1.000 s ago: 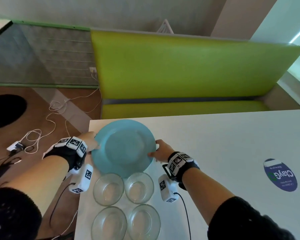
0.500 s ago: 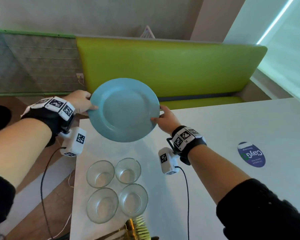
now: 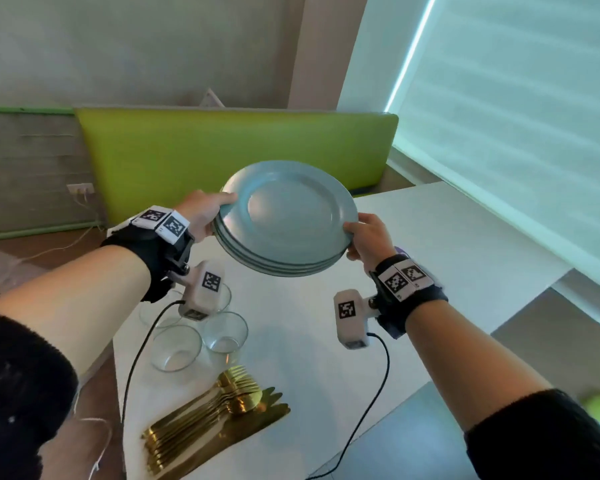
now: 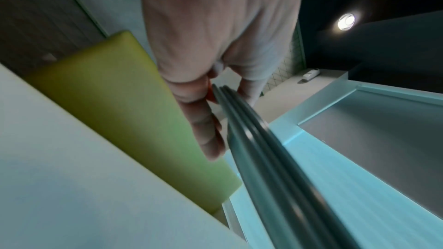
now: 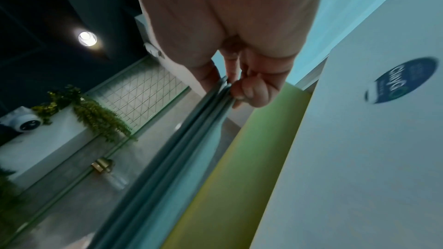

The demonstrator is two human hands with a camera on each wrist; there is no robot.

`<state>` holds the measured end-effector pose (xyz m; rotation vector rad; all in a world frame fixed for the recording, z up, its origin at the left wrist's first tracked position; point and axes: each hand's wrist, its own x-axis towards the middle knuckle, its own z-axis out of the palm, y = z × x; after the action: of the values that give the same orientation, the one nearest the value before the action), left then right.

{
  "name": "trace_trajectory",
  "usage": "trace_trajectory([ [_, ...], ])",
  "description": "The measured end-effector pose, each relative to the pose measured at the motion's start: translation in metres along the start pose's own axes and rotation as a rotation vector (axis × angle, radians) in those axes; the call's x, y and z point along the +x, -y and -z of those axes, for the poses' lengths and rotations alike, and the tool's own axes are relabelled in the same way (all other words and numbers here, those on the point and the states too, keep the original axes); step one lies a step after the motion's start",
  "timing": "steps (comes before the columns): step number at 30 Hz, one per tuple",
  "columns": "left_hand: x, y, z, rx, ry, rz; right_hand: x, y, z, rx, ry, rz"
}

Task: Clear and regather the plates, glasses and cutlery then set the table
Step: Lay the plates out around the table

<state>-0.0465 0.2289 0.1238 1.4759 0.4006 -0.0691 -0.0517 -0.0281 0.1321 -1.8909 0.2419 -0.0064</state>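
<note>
Holding a stack of blue plates (image 3: pixel 288 216) above the white table (image 3: pixel 447 237), I have my left hand (image 3: pixel 201 213) clamped on its left rim and my right hand (image 3: pixel 368 237) clamped on the right rim, thumbs on top, fingers curled underneath. Below, 4 glasses (image 3: pixel 222 334) stand clustered near the table's left edge, with gold cutlery (image 3: pixel 215 414) piled just beside them.

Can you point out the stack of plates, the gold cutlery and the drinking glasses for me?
stack of blue plates (image 3: pixel 291 209): head view, flat centre of the top plate.
gold cutlery (image 3: pixel 201 424): head view, the bundled handles.
glasses (image 3: pixel 225 332): head view, the right-hand glass.
</note>
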Motion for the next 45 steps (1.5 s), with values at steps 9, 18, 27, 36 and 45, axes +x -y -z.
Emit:
trace_trajectory([
  [9, -0.039, 0.042, -0.078, -0.049, 0.071, 0.064, -0.050, -0.042, 0.074, 0.138, -0.160, -0.157],
  [18, -0.038, 0.068, -0.110, 0.244, -0.064, 0.019, -0.055, -0.076, 0.100, 0.358, -0.335, -0.303],
  [27, -0.010, 0.071, -0.083, 0.330, -0.309, -0.013, -0.042, -0.124, 0.117, 0.544, -0.538, -0.380],
  [36, -0.003, 0.079, -0.056, 0.317, -0.414, 0.022, -0.053, -0.190, 0.100, 0.436, -0.534, -0.580],
  [45, -0.014, 0.092, -0.057, 0.310, -0.353, 0.016, -0.070, -0.219, 0.090, 0.355, -0.426, -0.724],
])
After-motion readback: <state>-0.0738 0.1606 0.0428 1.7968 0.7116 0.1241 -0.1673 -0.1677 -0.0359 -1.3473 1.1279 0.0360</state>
